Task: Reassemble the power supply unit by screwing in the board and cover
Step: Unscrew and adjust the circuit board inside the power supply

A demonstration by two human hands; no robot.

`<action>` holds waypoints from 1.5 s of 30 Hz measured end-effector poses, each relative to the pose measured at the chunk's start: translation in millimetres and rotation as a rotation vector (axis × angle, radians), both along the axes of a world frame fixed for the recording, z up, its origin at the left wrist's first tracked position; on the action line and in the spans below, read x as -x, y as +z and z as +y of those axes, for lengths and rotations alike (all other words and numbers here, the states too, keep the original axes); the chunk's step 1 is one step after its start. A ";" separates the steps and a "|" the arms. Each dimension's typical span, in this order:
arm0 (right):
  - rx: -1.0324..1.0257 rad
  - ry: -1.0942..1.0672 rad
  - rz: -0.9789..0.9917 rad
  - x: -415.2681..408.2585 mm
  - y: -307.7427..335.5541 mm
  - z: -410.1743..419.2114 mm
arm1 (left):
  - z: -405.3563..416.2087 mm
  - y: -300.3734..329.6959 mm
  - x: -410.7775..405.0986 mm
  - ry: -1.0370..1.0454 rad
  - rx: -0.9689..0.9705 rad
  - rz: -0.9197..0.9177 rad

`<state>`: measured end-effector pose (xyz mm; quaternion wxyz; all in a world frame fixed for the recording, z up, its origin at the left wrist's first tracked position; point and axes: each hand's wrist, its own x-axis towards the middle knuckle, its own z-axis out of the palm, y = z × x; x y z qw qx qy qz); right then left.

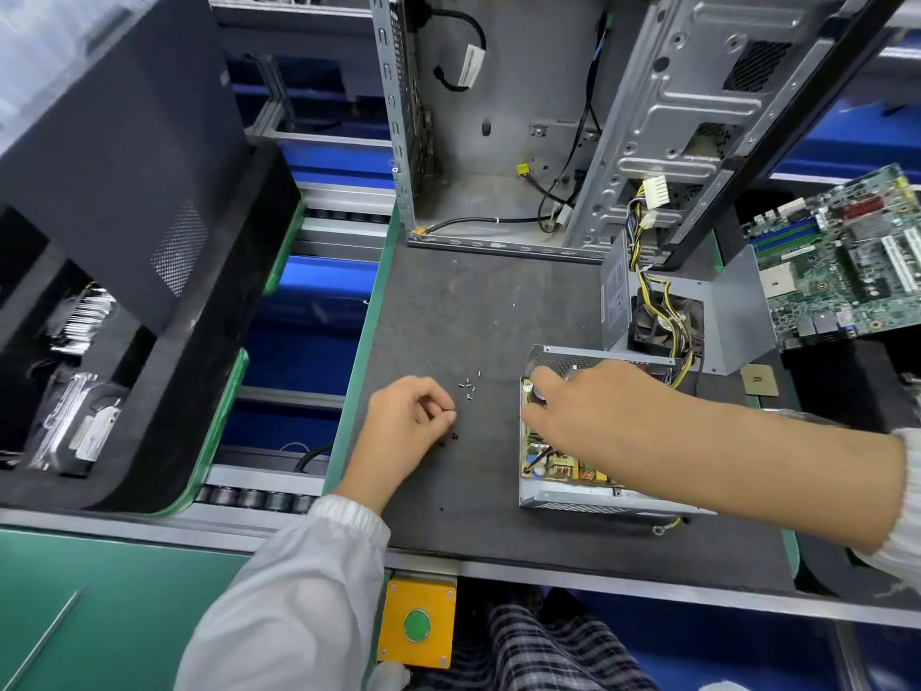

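The open power supply case (573, 498) lies on the dark work mat (473, 316), its metal tray holding the circuit board (553, 463) with coils and capacitors showing at the near-left corner. The right hand (593, 406) reaches into the case from the right, palm down over the board, its fingers bent towards the far-left corner by the perforated wall — what the fingertips press or pinch there cannot be told. Left of the case, the left hand (403, 421) rests on the mat with its fingers curled in and thumb meeting the forefinger, a narrow pinch; whether a screw sits between them is too small to tell. Just beside those fingertips lie a couple of black screws (451, 437), and a little farther from the case's left wall, a small scatter of silver screws (469, 386). Behind the case, touching its far-right corner, the grey cover (615, 296) stands upright with the fan (658, 321) and a bundle of yellow and black wires (648, 276) inside it. Beyond that stands an open computer chassis (498, 117), and to the case's far right a green motherboard (842, 256) sits tilted. A small square CPU (758, 380) lies just right of the cover.
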<state>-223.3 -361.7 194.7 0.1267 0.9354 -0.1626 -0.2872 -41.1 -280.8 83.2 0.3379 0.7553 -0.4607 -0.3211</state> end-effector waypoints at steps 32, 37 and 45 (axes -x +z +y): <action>-0.160 -0.137 -0.044 17.9 9.1 -3.7 | -4.2 -14.7 -10.8 -0.372 -0.103 -0.297; -0.157 -0.418 -0.310 50.0 26.4 -17.9 | -18.5 1.6 -1.5 -0.037 0.124 0.439; -0.248 -0.519 -0.529 52.8 23.2 -32.0 | -32.6 -1.7 32.4 0.276 0.207 1.272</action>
